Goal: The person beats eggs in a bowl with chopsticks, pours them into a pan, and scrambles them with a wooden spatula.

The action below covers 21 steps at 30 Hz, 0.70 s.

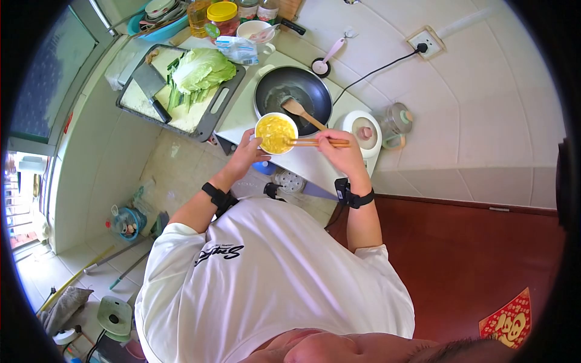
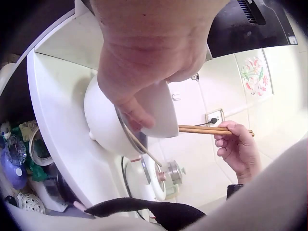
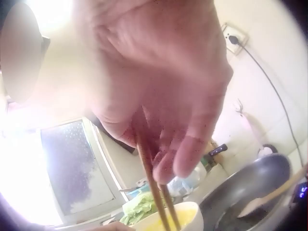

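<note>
In the head view, my left hand (image 1: 244, 156) holds a white bowl (image 2: 164, 111) from its outer side, close over the near edge of the pan. Yellow beaten egg (image 1: 275, 132) fills much of the bowl. My right hand (image 1: 346, 155) grips a pair of wooden chopsticks (image 1: 308, 143), their tips down in the egg. Behind the bowl stands a dark-lined pan (image 1: 316, 91), white outside, with a shiny wet patch on its bottom. A wooden spatula (image 1: 295, 107) leans in it, handle over the rim toward my right hand.
Left of the pan, a cutting board (image 1: 213, 114) bears a leafy cabbage (image 1: 203, 68) and a cleaver (image 1: 149, 82). To the right are a white lidded appliance (image 1: 374, 140) and a glass jug (image 1: 399, 121). A black cord (image 1: 375, 70) runs to the wall socket (image 1: 433, 37). Jars (image 1: 223, 24) stand behind.
</note>
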Tool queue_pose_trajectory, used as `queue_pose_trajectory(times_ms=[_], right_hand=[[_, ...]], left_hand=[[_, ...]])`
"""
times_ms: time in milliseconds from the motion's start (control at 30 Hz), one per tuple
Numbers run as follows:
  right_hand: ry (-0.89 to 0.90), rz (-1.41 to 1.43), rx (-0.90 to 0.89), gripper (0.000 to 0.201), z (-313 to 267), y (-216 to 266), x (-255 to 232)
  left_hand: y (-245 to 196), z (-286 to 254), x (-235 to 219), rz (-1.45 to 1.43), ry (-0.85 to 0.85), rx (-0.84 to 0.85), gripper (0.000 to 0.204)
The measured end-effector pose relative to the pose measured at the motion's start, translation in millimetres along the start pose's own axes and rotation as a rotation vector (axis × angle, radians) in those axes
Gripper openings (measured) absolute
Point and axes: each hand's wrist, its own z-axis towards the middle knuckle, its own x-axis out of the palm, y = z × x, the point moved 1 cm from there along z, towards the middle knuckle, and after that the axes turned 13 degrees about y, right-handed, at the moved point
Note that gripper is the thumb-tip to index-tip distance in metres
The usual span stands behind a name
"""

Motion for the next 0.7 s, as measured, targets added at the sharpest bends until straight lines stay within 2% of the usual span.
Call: queue_pose_trajectory(times_ms=[67,167,267,367,433,567,633,700], right_hand=[[0.053,-0.016,0.008,0.011,0.6,-0.5,0.3],[-0.016,0.007,0.045,0.011,2.9,2.4,-0.5],[0.06,-0.046,0.004,0.011,4.7,-1.3,0.1],[-0.008,0.019,-0.033,0.01,7.5,6.4,-3.5],[0.002,-0.125,-0.002,0.01,6.7,8.8,-9.4],[0.063,-0.128,0.022,0.011,11.2,16.5,-0.4],[-0.088,-0.169,0.001,0.012,8.7,29.4,-10.8],[-0.049,-0.153,0.041,0.012,6.8,34.8,-20.5]], left_hand=[[0.6,0.4,0.1,0.0,0.01,0.007,0.046],[-0.8,-0.3,0.4,-0.008,0.004,0.017,0.046],[3.4,3.4,-5.2,-0.029,0.014,0.026,0.051],[3.1,5.3,-7.7,-0.037,0.017,0.038,0.052],[1.4,5.6,-8.4,-0.033,0.012,0.045,0.052],[-1.5,8.0,-6.2,-0.011,0.03,0.033,0.052],[-4.0,7.1,-3.7,-0.002,0.016,0.029,0.049],[-5.5,5.9,-3.0,0.008,0.003,0.023,0.047]])
